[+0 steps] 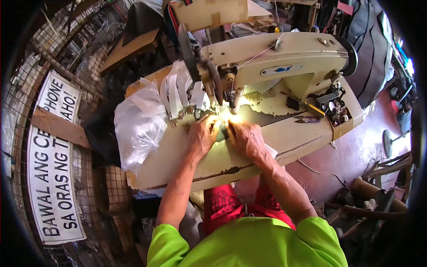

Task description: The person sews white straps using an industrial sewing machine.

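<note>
A beige sewing machine [284, 49] stands on a worn table [173, 169], its lamp lighting the needle area. My left hand [204, 133] and my right hand [243, 139] are close together just before the presser foot, fingers curled onto a small pale piece [223, 122] that glare makes indistinct. A white slip [270, 150] shows beside my right hand. Left of the machine lie white straps [174, 91] with metal ends and a clear plastic bag [138, 129] of white material. To the right are a yellow-handled tool [315, 109], dark scissors [308, 119] and metal parts [336, 111].
A wire mesh wall with a white sign [53, 169] and a wooden slat [60, 127] runs along the left. Behind are a wooden table [133, 46] and piled items. Dark hanging bags [369, 53] are at the right, with clutter [373, 200] on the floor.
</note>
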`<state>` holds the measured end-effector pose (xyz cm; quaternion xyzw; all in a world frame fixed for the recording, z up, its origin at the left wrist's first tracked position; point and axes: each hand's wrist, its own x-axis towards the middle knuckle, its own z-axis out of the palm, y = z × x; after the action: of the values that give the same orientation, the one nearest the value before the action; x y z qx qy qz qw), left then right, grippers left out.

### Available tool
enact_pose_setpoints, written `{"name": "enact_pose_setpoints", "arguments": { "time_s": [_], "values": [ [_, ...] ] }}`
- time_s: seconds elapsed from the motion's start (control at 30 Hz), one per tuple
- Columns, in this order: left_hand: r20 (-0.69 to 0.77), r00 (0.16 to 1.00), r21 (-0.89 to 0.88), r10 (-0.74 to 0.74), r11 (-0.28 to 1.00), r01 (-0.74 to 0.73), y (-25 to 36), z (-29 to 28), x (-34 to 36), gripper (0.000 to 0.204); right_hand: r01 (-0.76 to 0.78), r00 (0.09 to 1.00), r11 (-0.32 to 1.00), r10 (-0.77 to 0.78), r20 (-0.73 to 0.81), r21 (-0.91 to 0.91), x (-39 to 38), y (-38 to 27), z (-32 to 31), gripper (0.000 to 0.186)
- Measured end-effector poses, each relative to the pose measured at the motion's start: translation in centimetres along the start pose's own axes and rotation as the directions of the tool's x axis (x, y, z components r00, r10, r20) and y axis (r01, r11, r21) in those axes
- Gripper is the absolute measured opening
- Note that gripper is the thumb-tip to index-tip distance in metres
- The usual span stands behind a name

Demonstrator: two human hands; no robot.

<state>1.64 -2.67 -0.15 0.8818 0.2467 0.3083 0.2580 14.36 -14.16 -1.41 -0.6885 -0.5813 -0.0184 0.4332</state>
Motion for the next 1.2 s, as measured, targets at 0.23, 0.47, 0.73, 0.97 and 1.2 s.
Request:
{"name": "enact_pose_setpoints", "arguments": {
  "time_s": [0.23, 0.47, 0.73, 0.97, 1.2],
  "values": [
    [-0.051, 0.999, 0.015, -0.007, 1.000, 0.008, 0.2, -0.1, -0.5, 0.011, 0.009, 0.999, 0.998, -0.006, 0.044, -0.070, 0.3, -0.4, 0.0, 0.009],
    [-0.118, 0.993, 0.081, 0.030, 0.996, -0.020, 0.7, 0.4, -1.0, 0.012, 0.025, 0.999, 0.998, -0.023, 0.043, -0.064, 0.3, -0.3, 0.1, 0.008],
    [-0.038, 0.986, 0.125, 0.163, 0.980, -0.157, 1.2, 0.2, -1.5, 0.014, 0.002, 0.994, 0.995, 0.009, 0.111, -0.099, 0.4, 0.2, 0.3, 0.012],
    [-0.056, 0.980, 0.088, 0.193, 0.978, -0.187, 0.8, 1.1, -1.5, 0.020, -0.020, 0.992, 0.996, 0.031, 0.123, -0.086, 0.2, 0.6, 0.6, 0.014],
    [-0.011, 0.961, 0.115, 0.277, 0.955, -0.274, 0.3, 0.2, -0.6, 0.012, -0.030, 0.888, 0.997, -0.008, 0.460, 0.075, 1.7, -0.4, -4.1, 0.021]
  ]
}}
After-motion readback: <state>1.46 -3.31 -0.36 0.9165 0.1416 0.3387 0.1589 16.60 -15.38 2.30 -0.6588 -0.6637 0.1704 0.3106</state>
